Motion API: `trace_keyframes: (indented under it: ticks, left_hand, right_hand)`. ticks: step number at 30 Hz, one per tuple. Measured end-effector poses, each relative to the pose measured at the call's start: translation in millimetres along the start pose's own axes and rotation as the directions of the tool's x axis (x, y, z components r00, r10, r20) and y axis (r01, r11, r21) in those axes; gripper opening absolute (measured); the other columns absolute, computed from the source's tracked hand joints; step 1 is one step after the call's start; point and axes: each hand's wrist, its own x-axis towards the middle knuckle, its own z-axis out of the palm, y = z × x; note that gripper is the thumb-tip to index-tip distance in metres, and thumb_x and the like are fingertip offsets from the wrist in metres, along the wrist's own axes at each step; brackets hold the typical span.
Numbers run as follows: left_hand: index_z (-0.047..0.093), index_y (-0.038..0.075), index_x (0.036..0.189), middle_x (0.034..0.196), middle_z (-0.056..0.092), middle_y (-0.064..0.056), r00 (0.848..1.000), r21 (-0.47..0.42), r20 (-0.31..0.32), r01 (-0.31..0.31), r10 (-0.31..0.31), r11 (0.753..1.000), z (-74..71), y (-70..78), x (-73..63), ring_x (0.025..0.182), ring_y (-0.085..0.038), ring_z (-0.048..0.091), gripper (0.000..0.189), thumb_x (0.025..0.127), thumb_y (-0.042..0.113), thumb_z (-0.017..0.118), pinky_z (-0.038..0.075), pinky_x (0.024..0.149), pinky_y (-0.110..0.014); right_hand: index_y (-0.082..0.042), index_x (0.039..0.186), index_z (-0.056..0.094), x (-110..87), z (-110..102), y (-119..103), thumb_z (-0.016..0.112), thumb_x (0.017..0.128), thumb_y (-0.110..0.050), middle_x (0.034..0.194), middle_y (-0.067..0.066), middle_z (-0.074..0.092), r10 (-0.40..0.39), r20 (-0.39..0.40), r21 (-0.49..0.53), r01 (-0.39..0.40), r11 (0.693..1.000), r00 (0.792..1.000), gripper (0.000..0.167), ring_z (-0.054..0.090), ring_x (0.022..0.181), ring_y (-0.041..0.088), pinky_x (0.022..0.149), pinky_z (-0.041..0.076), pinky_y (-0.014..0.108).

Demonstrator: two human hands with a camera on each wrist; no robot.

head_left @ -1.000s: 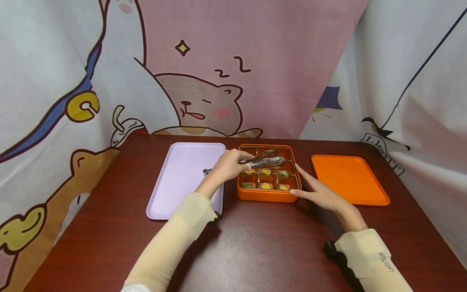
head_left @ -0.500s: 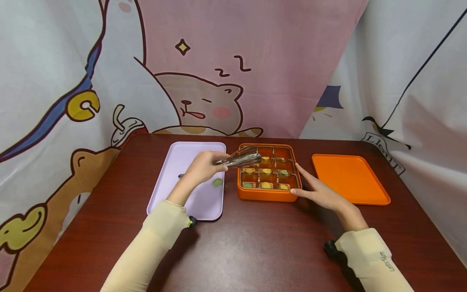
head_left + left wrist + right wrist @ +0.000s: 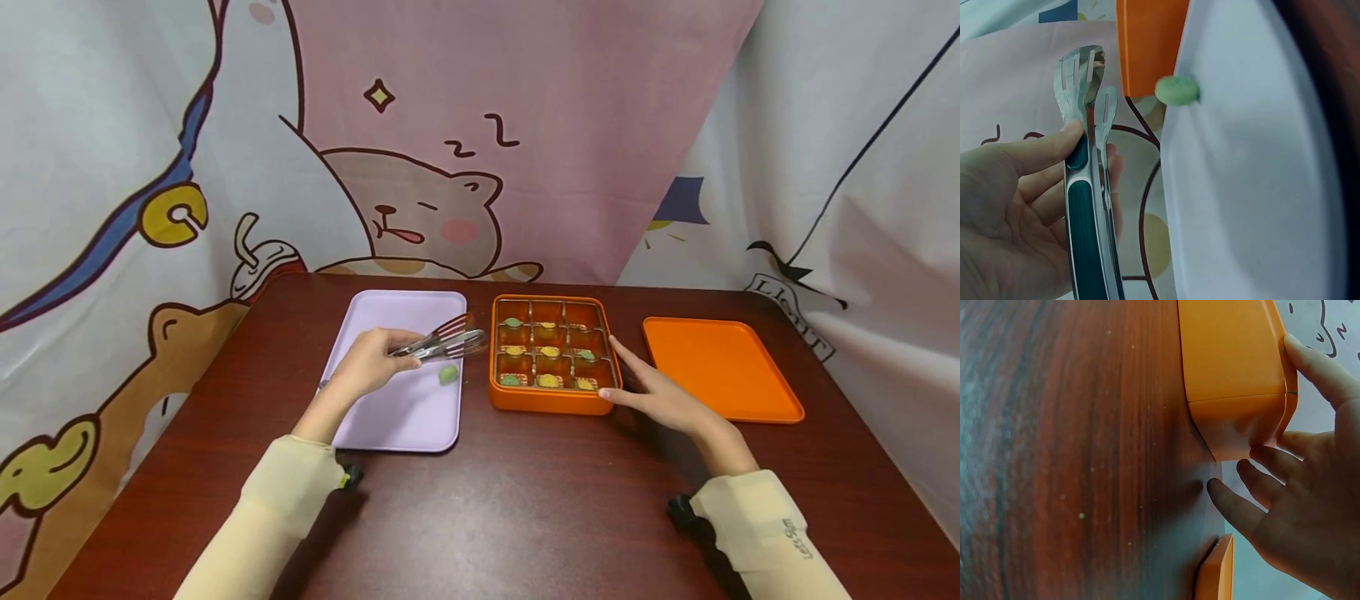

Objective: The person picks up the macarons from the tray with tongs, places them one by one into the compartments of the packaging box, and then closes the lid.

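Note:
My left hand [image 3: 363, 362] holds metal tongs [image 3: 456, 344] above the lilac tray [image 3: 397, 427], their two slotted heads apart with nothing between them. A teal grip inlay on the tongs [image 3: 1087, 237] shows in the left wrist view, thumb resting against it. One small green piece [image 3: 448, 375] lies near the tray's right edge. To its right stands an orange box [image 3: 551, 403] with a divided insert; several compartments hold small yellow or green pieces. My right hand [image 3: 652, 392] touches the box's right side with fingers spread and fairly straight, thumb at the near corner.
A flat orange tray or lid [image 3: 723, 371] lies right of the box, behind my right hand. Everything stands on a dark red-brown wooden table [image 3: 525, 508]. A cartoon-printed cloth [image 3: 585, 150] hangs behind the table.
My left hand has moved the tongs left from over the box to over the lilac tray. A green piece now shows in a left compartment. My right hand stays at the box.

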Motion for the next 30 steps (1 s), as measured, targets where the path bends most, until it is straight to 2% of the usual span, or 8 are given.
trace_keyframes:
  ticks: [14,22,30]
  left_hand:
    - [0.071,0.003,0.122,0.118,0.073,-0.017,0.998,0.022,0.017,0.061,-0.061,0.998,-3.1,-25.2,-17.9,0.097,-0.022,0.062,0.036,0.087,0.011,0.075,0.047,0.079,-0.032]
    - [0.071,0.003,0.121,0.116,0.073,-0.017,0.998,0.032,0.028,0.053,-0.054,0.998,3.2,-35.5,-24.7,0.093,-0.021,0.063,0.036,0.085,0.012,0.076,0.047,0.075,-0.03]
    - [0.072,0.003,0.12,0.117,0.073,-0.018,0.998,0.046,0.032,0.055,-0.056,0.997,7.4,-39.7,-28.6,0.098,-0.024,0.066,0.036,0.085,0.012,0.076,0.05,0.08,-0.036]
  right_hand:
    - [-0.028,0.161,-0.001,-0.7,-1,-1,0.063,0.096,-0.041,0.169,0.014,0.001,-0.008,0.0,0.001,0.008,1.0,1.0,0.092,0.007,0.151,0.05,0.109,0.012,0.078]
    - [-0.028,0.161,-0.001,-1.0,-1,-1,0.064,0.096,-0.041,0.169,0.014,0.001,-0.012,0.0,0.008,0.012,1.0,1.0,0.093,0.006,0.151,0.05,0.109,0.012,0.078]
    - [-0.027,0.161,-0.001,-1.2,-1,-1,0.063,0.097,-0.04,0.169,0.013,0.0,-0.014,0.004,0.002,0.014,1.0,1.0,0.092,0.006,0.151,0.05,0.109,0.011,0.078]
